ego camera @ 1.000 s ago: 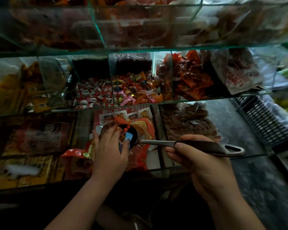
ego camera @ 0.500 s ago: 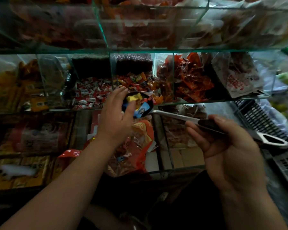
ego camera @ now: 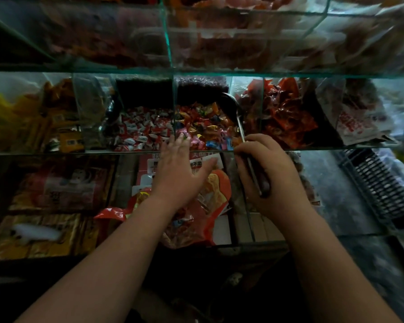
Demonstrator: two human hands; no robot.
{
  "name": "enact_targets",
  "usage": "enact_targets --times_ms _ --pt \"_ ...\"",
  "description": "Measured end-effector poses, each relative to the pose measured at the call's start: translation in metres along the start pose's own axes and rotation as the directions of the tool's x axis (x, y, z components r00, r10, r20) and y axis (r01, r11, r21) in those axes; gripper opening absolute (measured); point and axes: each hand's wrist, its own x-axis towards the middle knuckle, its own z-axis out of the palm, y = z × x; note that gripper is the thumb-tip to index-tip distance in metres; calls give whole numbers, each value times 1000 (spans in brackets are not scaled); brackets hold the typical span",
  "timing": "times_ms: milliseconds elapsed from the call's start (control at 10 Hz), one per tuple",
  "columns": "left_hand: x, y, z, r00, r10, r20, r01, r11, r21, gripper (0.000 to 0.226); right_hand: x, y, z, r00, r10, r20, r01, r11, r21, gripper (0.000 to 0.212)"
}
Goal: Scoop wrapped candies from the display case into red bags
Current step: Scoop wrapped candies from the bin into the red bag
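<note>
Scoop [ego camera: 241,127] gripped by right hand [ego camera: 268,173]; left hand [ego camera: 180,173] open, empty; package lettering unreadable.

Dim, underexposed scene; daylight enters from the right; glass shelves [ego camera: 196,73] reflect hazily; edges bend and blur.

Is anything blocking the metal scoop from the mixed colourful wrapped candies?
Nothing visible does. The metal scoop, held by the right hand, already sits inside the compartment at the right edge of the mixed colourful wrapped candies.
</note>
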Motion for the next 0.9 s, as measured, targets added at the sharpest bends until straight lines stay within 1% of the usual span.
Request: enact_targets --times_ms 100,200,300,400,500,600,700,800,900 --pt "2 0 -5 999 -6 48 9 998 -70 99 -8 -12 -10 997 23 -71 -16 994 104 8" --pt "1 2 -17 998 -53 26 58 951 -302 99 9 -13 -43 768 362 528 -572 759 311 34" --pt "-11 6 -25 992 6 -130 -54 929 -367 89 10 -17 -50 559 223 799 -714 619 327 32" --pt "-33 8 -27 990 37 -138 -85 928 -363 85 -3 -24 -45 554 199 809 -732 580 358 65" --pt "-60 2 -22 997 22 -77 -47 939 -342 81 -40 -25 -42 741 318 592 -655 536 533 82" --pt "-80 -14 -16 1000 -30 5 29 912 -409 73 -73 -27 -27 798 418 434 -592 680 433 46" --pt "-91 -31 -11 992 -83 -95 48 945 -323 61 -60 -47 -23 933 319 164 -359 845 396 8" --pt "-97 -43 -7 981 -143 -128 118 976 -185 42 -60 -45 -4 946 257 198 -309 898 312 6" --pt "-102 -46 -5 987 -154 -47 144 975 -170 49 -47 -30 42 917 256 305 -333 913 235 13"
